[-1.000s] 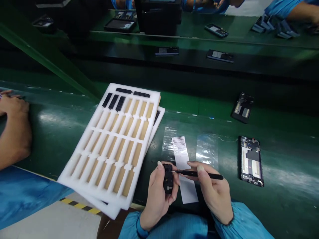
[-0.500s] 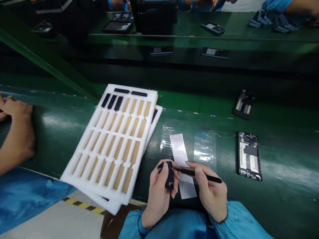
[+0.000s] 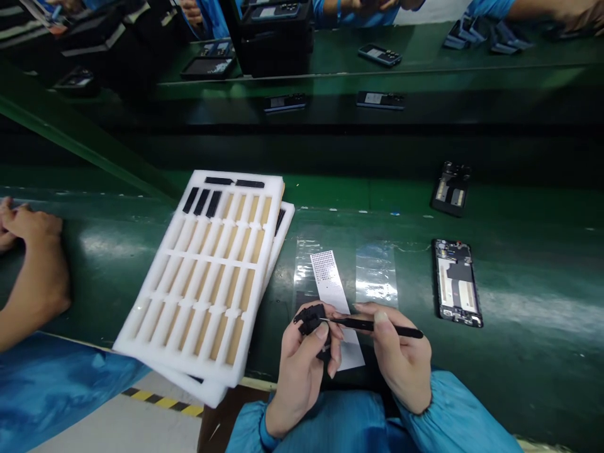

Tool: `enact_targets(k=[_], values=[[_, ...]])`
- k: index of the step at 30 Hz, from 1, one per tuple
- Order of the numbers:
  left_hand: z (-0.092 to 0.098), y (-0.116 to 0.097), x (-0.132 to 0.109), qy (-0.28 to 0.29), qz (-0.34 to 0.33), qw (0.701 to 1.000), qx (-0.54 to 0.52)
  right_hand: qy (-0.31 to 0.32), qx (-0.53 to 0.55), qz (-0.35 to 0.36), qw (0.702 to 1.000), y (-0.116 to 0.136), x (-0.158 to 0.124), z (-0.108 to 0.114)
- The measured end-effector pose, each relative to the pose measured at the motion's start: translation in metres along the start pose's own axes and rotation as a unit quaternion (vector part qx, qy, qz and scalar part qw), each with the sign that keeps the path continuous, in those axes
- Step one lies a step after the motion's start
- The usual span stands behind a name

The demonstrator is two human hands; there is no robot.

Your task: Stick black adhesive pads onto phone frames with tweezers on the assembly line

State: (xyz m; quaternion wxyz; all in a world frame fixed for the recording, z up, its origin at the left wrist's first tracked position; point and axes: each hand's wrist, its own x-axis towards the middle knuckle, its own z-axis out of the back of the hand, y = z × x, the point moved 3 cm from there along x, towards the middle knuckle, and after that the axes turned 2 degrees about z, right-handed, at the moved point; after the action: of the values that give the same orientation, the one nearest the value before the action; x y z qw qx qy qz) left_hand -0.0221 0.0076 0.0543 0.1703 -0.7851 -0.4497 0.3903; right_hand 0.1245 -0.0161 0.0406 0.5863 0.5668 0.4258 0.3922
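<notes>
Head view: the left hand (image 3: 302,371) sits low at centre, fingers curled, thumb and fingertips clenched around a small black part (image 3: 311,319), which is held up off the belt. The right hand (image 3: 401,358) is just beside it, thumb and fingers grasping a black probe (image 3: 372,325) pen-style. The probe's thin metal tip meets the small black part, and the exact contact spot is hidden by the fingers. Blue sleeves (image 3: 453,412) cover both wrists.

Under the hands, a white strip (image 3: 337,314) with a dotted grid at its far end lies on clear plastic film (image 3: 376,274), and the left hand overlaps its near end. No writing is readable on it. Left of centre, a stack of two white foam trays (image 3: 271,189) lies on the green conveyor belt (image 3: 533,251), slightly skewed. The top tray holds rows of tan strips (image 3: 212,302) in its slots, with black strips (image 3: 202,201) at the far end.

On the right, two opened phone frames (image 3: 457,283) lie face up on the belt, one farther up. Another person's hand (image 3: 31,226) rests on the belt at the left edge. Along the top of the frame, more phones (image 3: 380,55) and a black box (image 3: 276,38) sit on a green surface; any print there is too small to read.
</notes>
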Motion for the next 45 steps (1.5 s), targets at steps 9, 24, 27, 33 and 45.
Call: enact_targets(k=[9, 24, 27, 33, 45], values=[[-0.007, 0.000, -0.001, 0.004, -0.015, 1.000, 0.023, -0.002, -0.071, 0.067, 0.995, 0.018, 0.005, 0.004], [-0.004, -0.011, 0.031, -0.136, -0.149, 0.930, 0.307, -0.150, -0.035, 0.034, 0.987, 0.006, 0.093, 0.066], [-0.021, -0.014, 0.058, -0.056, -0.205, 0.759, 0.616, -0.145, 0.004, -0.005, 0.989, -0.017, 0.134, 0.076], [-0.062, 0.007, 0.107, 0.053, -0.242, 0.367, 0.897, -0.111, 0.026, -0.041, 0.993, -0.044, 0.146, 0.063], [-0.065, 0.021, 0.135, 0.069, -0.192, 0.306, 0.930, -0.097, -0.028, -0.026, 0.995, -0.053, 0.143, 0.058]])
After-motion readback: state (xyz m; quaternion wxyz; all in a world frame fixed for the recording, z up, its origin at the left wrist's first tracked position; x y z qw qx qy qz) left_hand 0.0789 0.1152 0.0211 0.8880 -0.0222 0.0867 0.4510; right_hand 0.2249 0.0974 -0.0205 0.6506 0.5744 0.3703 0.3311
